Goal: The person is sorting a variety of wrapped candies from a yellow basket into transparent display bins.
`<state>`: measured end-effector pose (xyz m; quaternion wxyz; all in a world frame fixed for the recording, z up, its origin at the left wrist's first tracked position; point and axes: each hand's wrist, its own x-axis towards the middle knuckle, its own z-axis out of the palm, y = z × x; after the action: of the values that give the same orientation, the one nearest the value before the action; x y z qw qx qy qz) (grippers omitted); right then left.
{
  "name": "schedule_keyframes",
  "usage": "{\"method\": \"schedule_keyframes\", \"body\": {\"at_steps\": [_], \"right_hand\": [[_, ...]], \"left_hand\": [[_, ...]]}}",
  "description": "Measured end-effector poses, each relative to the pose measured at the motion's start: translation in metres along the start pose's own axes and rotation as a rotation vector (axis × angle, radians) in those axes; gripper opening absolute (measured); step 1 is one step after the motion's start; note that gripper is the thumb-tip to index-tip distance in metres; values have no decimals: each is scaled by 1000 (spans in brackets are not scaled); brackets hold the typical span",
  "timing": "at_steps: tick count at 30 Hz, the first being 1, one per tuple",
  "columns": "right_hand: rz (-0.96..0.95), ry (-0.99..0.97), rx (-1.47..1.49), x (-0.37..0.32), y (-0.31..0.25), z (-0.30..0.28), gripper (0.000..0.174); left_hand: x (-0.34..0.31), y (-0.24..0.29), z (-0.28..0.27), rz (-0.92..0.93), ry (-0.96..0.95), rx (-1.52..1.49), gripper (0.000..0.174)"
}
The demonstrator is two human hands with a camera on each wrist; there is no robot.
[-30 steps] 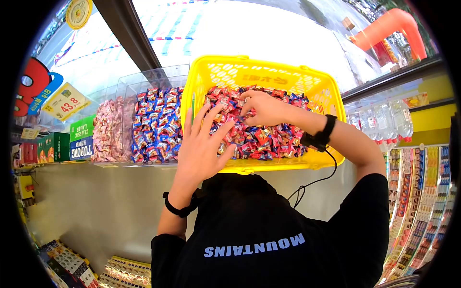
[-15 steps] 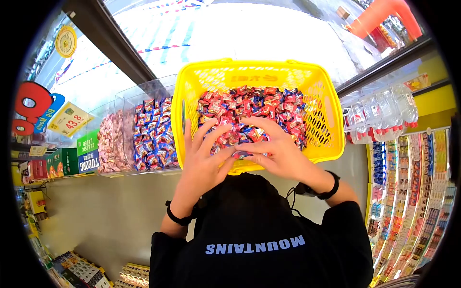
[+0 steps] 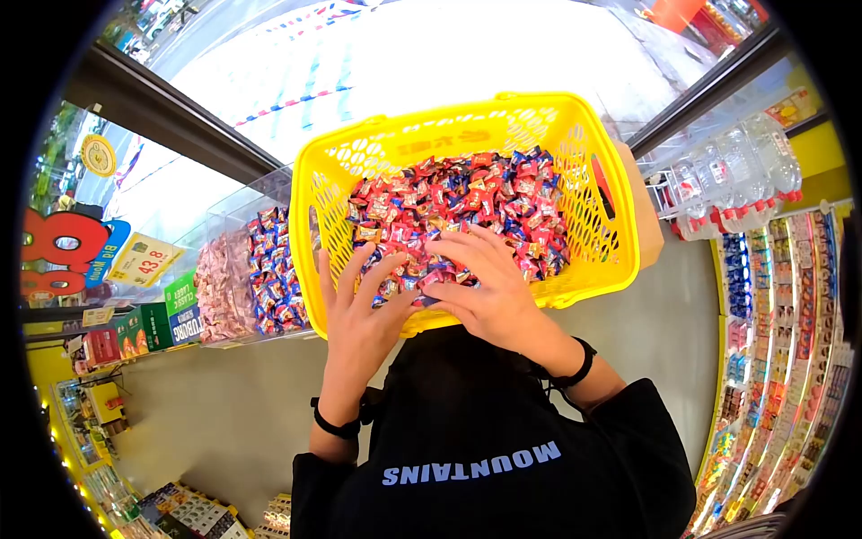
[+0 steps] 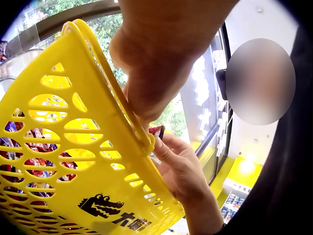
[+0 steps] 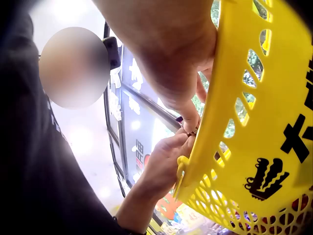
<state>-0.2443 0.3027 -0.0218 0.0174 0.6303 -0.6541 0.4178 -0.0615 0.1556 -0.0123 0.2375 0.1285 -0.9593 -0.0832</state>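
In the head view a yellow basket (image 3: 624, 260) holds a heap of red and blue wrapped candies (image 3: 467, 193). Over its near rim, the left hand (image 3: 364, 328) and right hand (image 3: 489, 292) meet fingertip to fingertip, pinching one small candy (image 3: 422, 301) between them; their other fingers are spread. The left wrist view shows this red wrapper (image 4: 156, 131) at the right hand's (image 4: 183, 169) thumb, beside the basket rim. In the right wrist view the left hand (image 5: 164, 164) meets the right hand's fingers from below; the candy is mostly covered.
Clear bins of blue-red candies (image 3: 277, 269) and pink candies (image 3: 224, 287) stand left of the basket. A brown box (image 3: 642, 211) is behind its right end. Plastic bottles (image 3: 732, 180) hang further right, above stocked shelves (image 3: 781, 359). A window lies beyond.
Over the last second the right hand came from the candy heap to the left hand at the near rim, where both now pinch a candy. The head view has turned, and the basket appears further left.
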Motion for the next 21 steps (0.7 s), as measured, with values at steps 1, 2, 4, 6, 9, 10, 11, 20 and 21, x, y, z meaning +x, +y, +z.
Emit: {"method": "schedule_keyframes", "body": {"at_steps": [1,2,4,6,9,10,11,20,21], "right_hand": [[3,8,38,-3,1,1,28],[1,25,65,-4,3,1,28],[7,57,112,-4,7,-1,26],[33,77,148,-6,7,-2,25],[50,83,177,-7,8,-4,23],[55,82,185,-8,8,-3,23],[62,78,194,-10,6,-2,23],[118,13,203,-1,-2,-2,31],[99,9,187,1,-3,0,31]], "left_hand": [[1,3,-1,3,-18,21,25],[3,5,-1,-18,-23,20,26],[2,13,0,-70,-32,16,27],[2,15,-2,-75,3,8,29],[3,20,-5,-88,32,21,29],[1,19,-5,-79,26,30,29],[-3,19,-7,-73,18,37,30],[-17,10,-7,-77,177,41,22],[-18,8,-8,-72,180,20,22]]}}
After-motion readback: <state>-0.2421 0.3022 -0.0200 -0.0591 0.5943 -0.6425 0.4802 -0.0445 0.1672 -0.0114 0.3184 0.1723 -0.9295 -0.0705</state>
